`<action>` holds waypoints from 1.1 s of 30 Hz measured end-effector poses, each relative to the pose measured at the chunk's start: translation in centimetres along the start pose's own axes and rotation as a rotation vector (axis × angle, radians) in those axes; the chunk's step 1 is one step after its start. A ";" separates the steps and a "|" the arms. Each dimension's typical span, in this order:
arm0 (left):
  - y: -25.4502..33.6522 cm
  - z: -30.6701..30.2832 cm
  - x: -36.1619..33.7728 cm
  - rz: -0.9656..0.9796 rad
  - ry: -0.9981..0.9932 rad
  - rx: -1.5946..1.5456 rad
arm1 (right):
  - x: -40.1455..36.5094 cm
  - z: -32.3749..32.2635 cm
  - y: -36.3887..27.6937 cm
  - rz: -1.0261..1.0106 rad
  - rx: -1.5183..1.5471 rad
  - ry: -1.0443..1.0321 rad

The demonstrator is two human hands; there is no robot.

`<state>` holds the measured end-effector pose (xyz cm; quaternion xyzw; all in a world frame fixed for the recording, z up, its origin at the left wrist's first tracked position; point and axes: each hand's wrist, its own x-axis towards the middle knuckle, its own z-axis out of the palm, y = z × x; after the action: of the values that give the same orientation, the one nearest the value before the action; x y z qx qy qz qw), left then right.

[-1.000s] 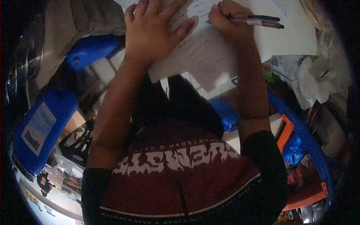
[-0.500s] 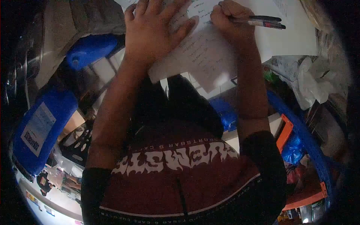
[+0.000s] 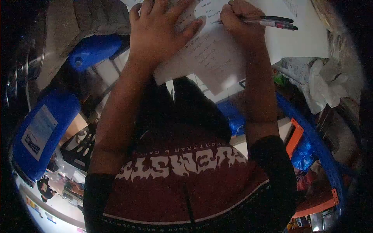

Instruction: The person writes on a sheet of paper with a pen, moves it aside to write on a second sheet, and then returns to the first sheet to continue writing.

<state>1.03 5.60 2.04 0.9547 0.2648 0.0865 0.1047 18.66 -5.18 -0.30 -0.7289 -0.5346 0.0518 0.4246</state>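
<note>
My left hand [image 3: 159,33] lies flat with fingers spread on a sheet of paper [image 3: 175,70] near the top of the view. Handwritten lines run down this sheet, some of them beside my left thumb. My right hand [image 3: 244,25] is closed around a pen [image 3: 278,24], its tip touching the paper just below a written word. Two barrel ends, one dark and one partly clear, stick out side by side to the right of the fist. Under the right wrist, more white paper [image 3: 299,42] spreads to the right.
Blue plastic containers [image 3: 95,52] stand at the left, one with a white label [image 3: 40,132]. Crumpled plastic bags [image 3: 326,85] lie at the right, above a blue rim [image 3: 322,143] and an orange bracket [image 3: 294,136]. Dark-clothed legs [image 3: 186,101] are below the paper.
My right hand and the pen have shifted slightly right, and a few fresh marks show at the tip. My left hand stays in place.
</note>
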 end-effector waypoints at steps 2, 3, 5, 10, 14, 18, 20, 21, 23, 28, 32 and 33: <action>0.0 0.0 0.0 0.000 -0.002 -0.009 | 0.0 -0.1 -0.2 0.056 -0.106 -0.016; 0.0 0.0 0.0 0.001 0.006 -0.017 | -0.4 0.3 0.8 0.055 -0.105 -0.016; 0.0 0.0 0.0 0.003 0.013 -0.025 | -0.8 1.1 2.2 0.574 1.286 -0.061; 0.1 -0.1 0.0 0.006 0.025 -0.021 | -0.7 0.3 1.0 0.084 0.022 0.000; 0.0 -0.2 0.0 0.016 0.032 -0.034 | -0.9 1.0 3.4 -0.071 -0.315 -0.021; 0.1 -0.1 0.0 0.012 0.031 -0.042 | -1.1 0.4 1.5 0.107 0.374 0.008; 0.1 -0.1 0.0 0.006 0.027 -0.032 | -0.6 -0.3 0.6 0.109 -0.040 -0.081; 0.1 -0.1 0.0 0.002 0.023 -0.029 | -0.8 0.1 1.1 0.108 -0.040 -0.081; 0.1 -0.1 0.0 -0.003 0.019 -0.025 | -0.7 1.2 1.5 0.094 0.245 0.037; 0.2 0.1 0.0 -0.012 0.019 0.015 | -0.4 0.1 0.6 0.032 -0.093 -0.047; 0.1 -0.2 0.0 -0.013 0.004 -0.032 | -0.1 -0.5 -0.5 0.090 -0.008 -0.071; 0.1 -0.1 0.0 -0.010 0.011 -0.020 | 0.0 -0.5 -0.6 0.091 -0.009 -0.072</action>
<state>1.08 5.50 2.22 0.9517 0.2693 0.0940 0.1133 18.45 -5.45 0.40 -0.7521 -0.5160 0.0948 0.3989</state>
